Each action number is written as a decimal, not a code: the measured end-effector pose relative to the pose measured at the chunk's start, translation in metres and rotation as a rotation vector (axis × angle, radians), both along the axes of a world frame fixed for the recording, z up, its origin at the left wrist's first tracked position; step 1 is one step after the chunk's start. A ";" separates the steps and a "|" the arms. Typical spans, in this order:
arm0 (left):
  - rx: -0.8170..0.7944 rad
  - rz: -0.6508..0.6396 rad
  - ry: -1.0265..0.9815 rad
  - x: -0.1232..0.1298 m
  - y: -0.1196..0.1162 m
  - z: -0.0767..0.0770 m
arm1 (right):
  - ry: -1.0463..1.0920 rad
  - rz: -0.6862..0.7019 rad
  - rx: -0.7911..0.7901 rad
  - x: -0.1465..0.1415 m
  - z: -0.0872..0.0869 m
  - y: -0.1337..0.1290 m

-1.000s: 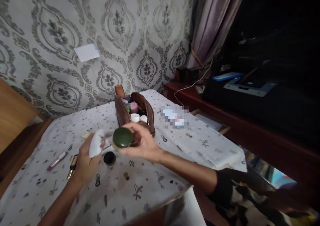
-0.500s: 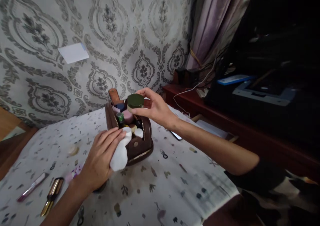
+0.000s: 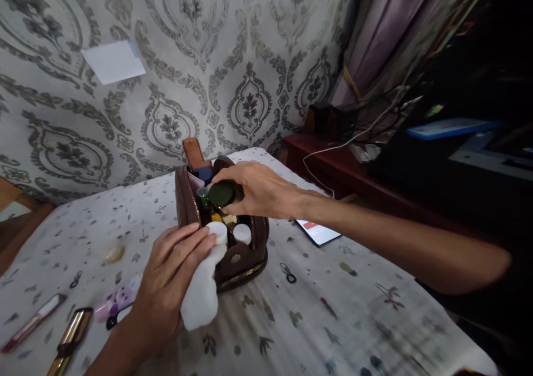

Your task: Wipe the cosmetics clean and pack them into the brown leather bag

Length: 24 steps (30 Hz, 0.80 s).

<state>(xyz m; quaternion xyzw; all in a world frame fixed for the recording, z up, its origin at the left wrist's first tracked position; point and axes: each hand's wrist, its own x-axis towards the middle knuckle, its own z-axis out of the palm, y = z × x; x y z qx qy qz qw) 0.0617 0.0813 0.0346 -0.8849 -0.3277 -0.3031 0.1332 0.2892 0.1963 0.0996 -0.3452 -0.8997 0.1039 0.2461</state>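
Observation:
A brown zip-up toiletry bag (image 3: 245,265) lies unzipped on the patterned cloth, packed with small containers. My right hand (image 3: 254,190) is closed round a jar with a dark green lid (image 3: 222,194), down inside the bag's mouth. My left hand (image 3: 166,279) presses a crumpled white wipe (image 3: 200,304) under its fingers, against the bag's near left side. Its fingertips rest on a white-capped container (image 3: 217,232). Beside that sits another white cap (image 3: 242,234). A green bottle (image 3: 202,197) and a dark blue lid (image 3: 204,174) show further in; the pink jar is mostly hidden.
To the left lie a gold and black tube (image 3: 71,334), a pinkish pen-like tube (image 3: 35,323), a purple-patterned item (image 3: 120,298) and a small round pale object (image 3: 113,252). A phone (image 3: 318,232) lies right of the bag. A white cable (image 3: 353,137) trails over the dark red furniture (image 3: 297,145).
My right hand has lowered the green-lidded jar from above the bag down into it. My left hand stays by the bag with the wipe. The view has shifted, showing more of the phone.

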 end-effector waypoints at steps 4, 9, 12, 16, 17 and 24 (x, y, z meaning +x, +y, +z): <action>-0.022 -0.001 0.019 -0.003 0.000 -0.001 | -0.180 -0.085 0.011 -0.009 0.008 -0.001; -0.046 0.004 0.025 -0.006 -0.002 -0.002 | -0.355 -0.085 0.010 -0.019 0.011 -0.001; -0.045 0.009 0.029 -0.006 -0.003 -0.002 | -0.390 -0.067 0.031 -0.022 0.007 0.001; -0.021 0.003 0.025 -0.004 -0.002 -0.002 | -0.451 -0.043 0.054 -0.028 0.001 0.004; -0.014 0.001 0.020 -0.003 -0.002 -0.002 | -0.470 -0.041 0.062 -0.029 -0.001 0.004; -0.028 0.016 0.012 -0.002 -0.003 0.000 | -0.488 -0.018 0.079 -0.030 0.000 0.005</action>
